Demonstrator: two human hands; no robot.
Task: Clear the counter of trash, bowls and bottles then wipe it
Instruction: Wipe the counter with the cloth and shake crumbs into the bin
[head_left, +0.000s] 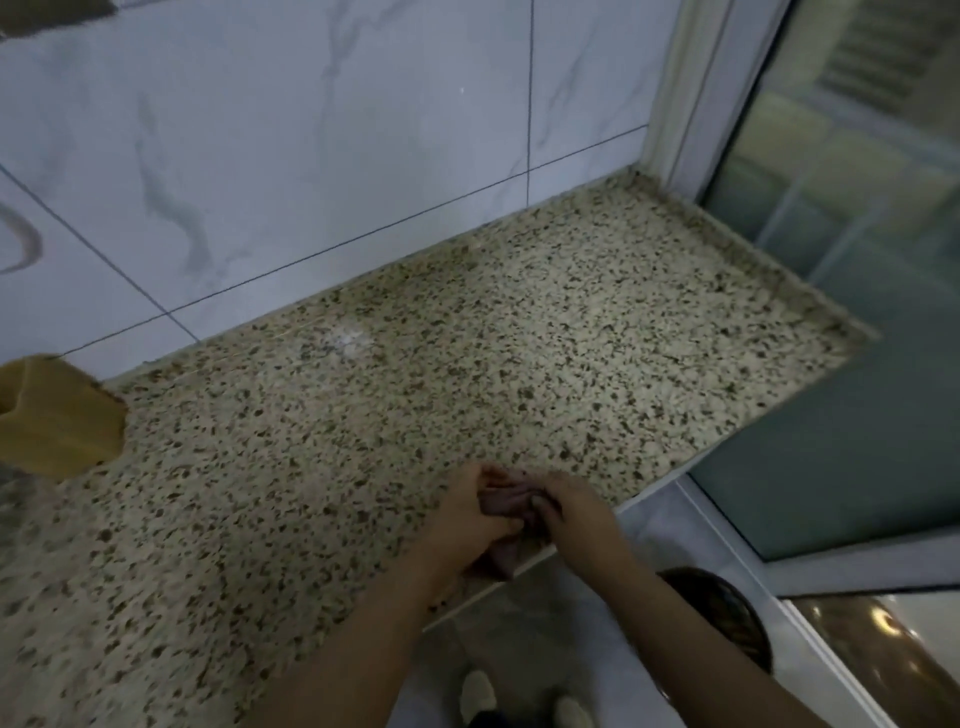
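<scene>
Both hands meet at the near edge of the speckled counter (467, 322): left hand (470, 512) and right hand (569, 512) each pinch a bunched purplish cloth (506, 501). Soft, limp and light, it looks best gripped as a gathered wad, palm pressing flat.

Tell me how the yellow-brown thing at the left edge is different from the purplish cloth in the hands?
The yellow-brown block-like object sits alone, untouched, far left near the wall; the purplish cloth is bunched between the left hand and right hand at the front edge. The object looks stiff; the cloth is crumpled, drooping over the edge. Both are at the speckled stone counter.
</scene>
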